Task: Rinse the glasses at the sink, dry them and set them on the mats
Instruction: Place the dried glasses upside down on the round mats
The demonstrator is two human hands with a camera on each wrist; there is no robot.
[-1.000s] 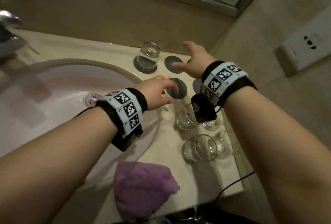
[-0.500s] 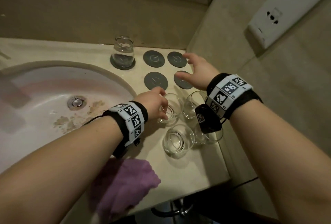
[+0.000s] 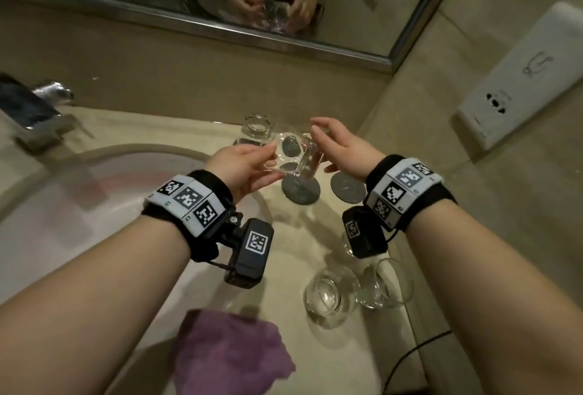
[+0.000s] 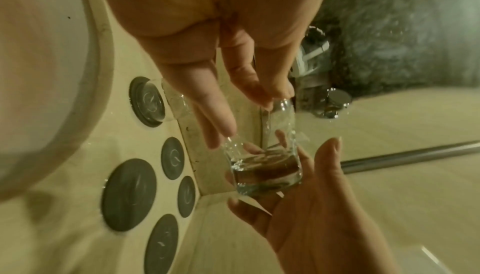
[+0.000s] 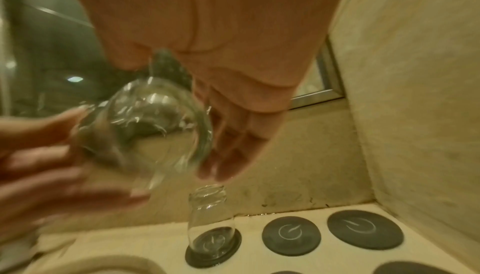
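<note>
A clear glass (image 3: 293, 155) hangs tilted on its side in the air above the dark round mats (image 3: 300, 190). My left hand (image 3: 270, 161) pinches it near the rim between thumb and fingers. My right hand (image 3: 318, 150) is at its thick base with fingers nearly straight, cupping it from the right. In the left wrist view the glass (image 4: 265, 161) sits between the left fingertips (image 4: 221, 134) and the right palm (image 4: 311, 206). In the right wrist view it (image 5: 145, 130) is blurred. Another glass (image 3: 257, 128) stands upright on the back mat (image 5: 214, 256).
More glasses (image 3: 329, 300) (image 3: 383, 284) stand on the counter near its front right edge, one partly hidden by the right wrist camera. A purple cloth (image 3: 230, 353) lies at the front. The sink basin (image 3: 79, 205) and tap (image 3: 47, 91) are to the left, a wall socket (image 3: 520, 79) to the right.
My left hand took a glass from the group on the counter and lifted it above the mats. My right hand came in against its base. The head view tilted up to the mirror.
</note>
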